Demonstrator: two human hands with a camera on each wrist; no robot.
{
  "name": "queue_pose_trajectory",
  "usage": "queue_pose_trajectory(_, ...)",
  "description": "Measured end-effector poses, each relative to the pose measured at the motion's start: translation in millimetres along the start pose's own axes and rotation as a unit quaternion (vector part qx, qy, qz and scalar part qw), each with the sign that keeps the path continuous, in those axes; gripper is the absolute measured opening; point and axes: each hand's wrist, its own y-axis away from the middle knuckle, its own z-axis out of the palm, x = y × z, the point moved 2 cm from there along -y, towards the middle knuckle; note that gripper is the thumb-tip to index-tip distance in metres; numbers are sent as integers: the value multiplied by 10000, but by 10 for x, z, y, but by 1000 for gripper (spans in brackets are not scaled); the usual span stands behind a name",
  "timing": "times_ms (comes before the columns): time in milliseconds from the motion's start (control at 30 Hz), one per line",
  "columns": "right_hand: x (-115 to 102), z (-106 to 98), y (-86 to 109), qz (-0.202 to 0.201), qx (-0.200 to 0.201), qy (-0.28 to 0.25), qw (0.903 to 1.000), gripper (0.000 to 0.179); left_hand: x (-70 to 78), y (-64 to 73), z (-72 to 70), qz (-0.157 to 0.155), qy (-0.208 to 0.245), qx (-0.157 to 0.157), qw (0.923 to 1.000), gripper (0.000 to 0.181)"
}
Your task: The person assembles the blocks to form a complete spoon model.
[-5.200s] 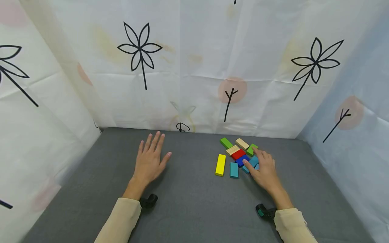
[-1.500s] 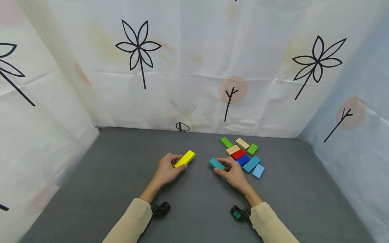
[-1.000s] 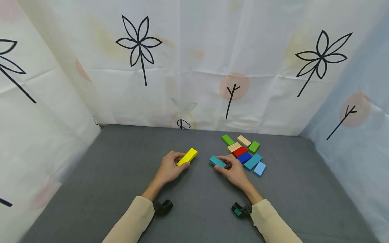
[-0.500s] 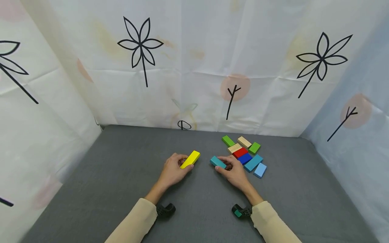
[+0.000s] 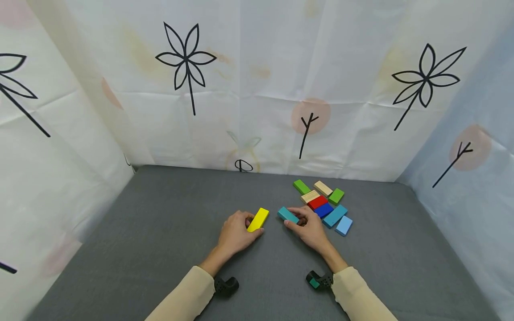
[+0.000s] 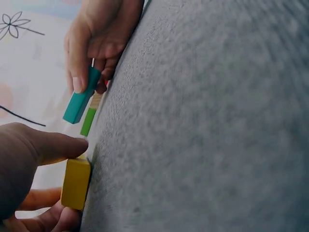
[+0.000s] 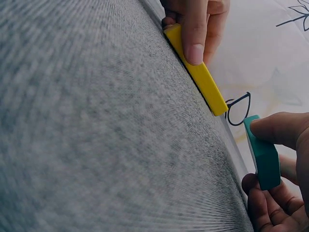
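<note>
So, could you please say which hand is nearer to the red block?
Right. The right hand is just front-left of the red block; the left hand is farther off, leftward.

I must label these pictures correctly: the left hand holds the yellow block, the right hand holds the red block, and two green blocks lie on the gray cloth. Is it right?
One thing is wrong: the right hand holds a teal block, not the red block, which lies in the group on the gray cloth. The head view shows this.
</note>
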Motion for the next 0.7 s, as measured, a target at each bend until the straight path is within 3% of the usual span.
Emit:
queue_pose_trajectory(100, -21, -5, 8, 36, -11, 29, 10000, 36, -35, -26, -46, 131, 188, -395, 9990, 52)
queue_pose_trajectory(167, -24, -5, 9, 66, -20, 55, 10000, 36, -84, -60, -108, 379, 465, -814, 9949, 53)
queue_pose_trajectory(267, 23, 7, 0, 61, -15, 75, 10000, 36, -179, -96, -214, 866, 670, -1519, 9823, 53)
queue_pose_trajectory(400, 266, 57, -46, 74, 38, 98, 9999, 38, -252, -95, -252, 1458, 311, -1993, 9685, 54)
queue_pose_trajectory(500, 416, 82, -70, 83, 58, 110, 9999, 38, -259, -92, -198, 1498, 59, -1895, 9704, 54)
queue_pose_trajectory(700, 486, 71, -81, -34, 30, 9, 10000, 37, -193, -67, -76, 1255, -39, -1123, 9857, 56)
